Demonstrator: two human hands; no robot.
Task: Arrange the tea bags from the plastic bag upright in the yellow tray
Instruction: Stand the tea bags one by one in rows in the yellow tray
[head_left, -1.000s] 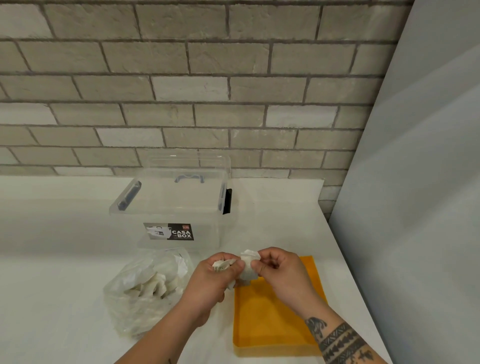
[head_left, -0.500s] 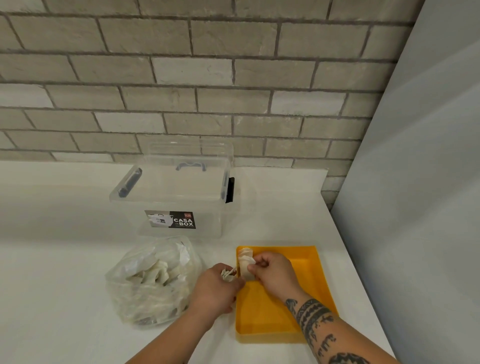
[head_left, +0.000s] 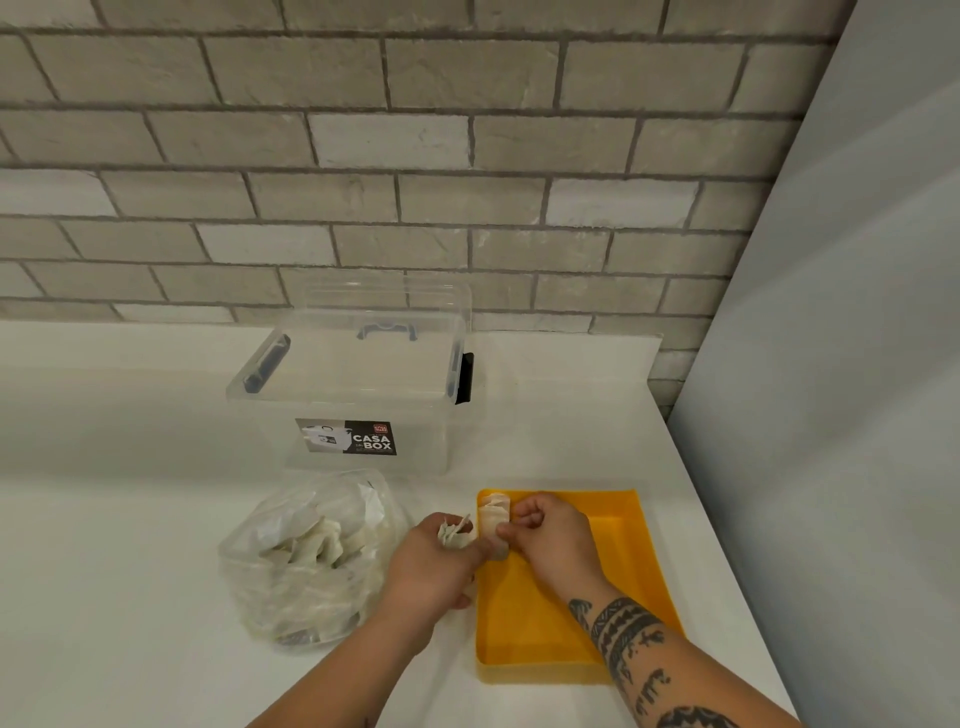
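Now — right hand (head_left: 550, 538) pinches tea bag (head_left: 492, 519) inside yellow tray (head_left: 623, 545) | left hand (head_left: 431, 566) grips spare bags (head_left: 453, 532)

Looks like home kitchen or utility corner: white tabletop (head_left: 130, 519) against grey brick-pattern wall (head_left: 415, 156), plain pale panel (head_left: 857, 415) at right, clear lidded household storage box (head_left: 353, 395) labelled "CASA BOX".

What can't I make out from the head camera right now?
Head view only.
Number of white paper tea bags in the yellow plastic tray: right hand covers them.
The bundle in left hand: fingers hide it.
Contents of crumpled clear plastic bag: film blurs the count.
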